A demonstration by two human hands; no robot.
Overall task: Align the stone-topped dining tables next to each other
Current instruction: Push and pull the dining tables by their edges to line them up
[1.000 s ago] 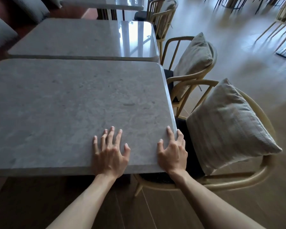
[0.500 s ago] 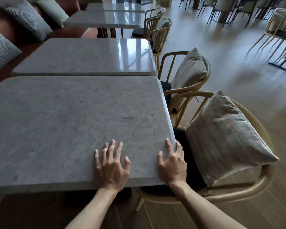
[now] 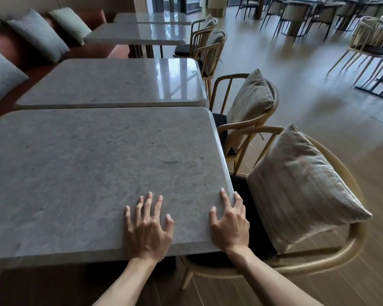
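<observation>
Two hands resting flat on the near stone worktop, second worktop lying just beyond it.

The near worktop (image 3: 86, 173), grey mottled stone with rounded corners, is filling the foreground; the left hand (image 3: 147, 230) is lying palm down on it near its front edge, fingers spread wide and holding nothing, while the right hand (image 3: 229, 226) is sitting at its front right corner, fingers straight and splayed, the outer ones hanging over the side edge. Beyond the near worktop's far edge the second worktop (image 3: 111, 85) is sitting just beside it, a thin dark gap showing between them, its right end glossy with window reflections. Right of the near worktop a wooden chair (image 3: 345, 250) is holding a striped cushion (image 3: 301, 191). Left of the second worktop a red-brown bench (image 3: 16, 49) is carrying grey cushions (image 3: 38, 34). Wooden flooring (image 3: 318, 111) is stretching away behind the chair.
</observation>
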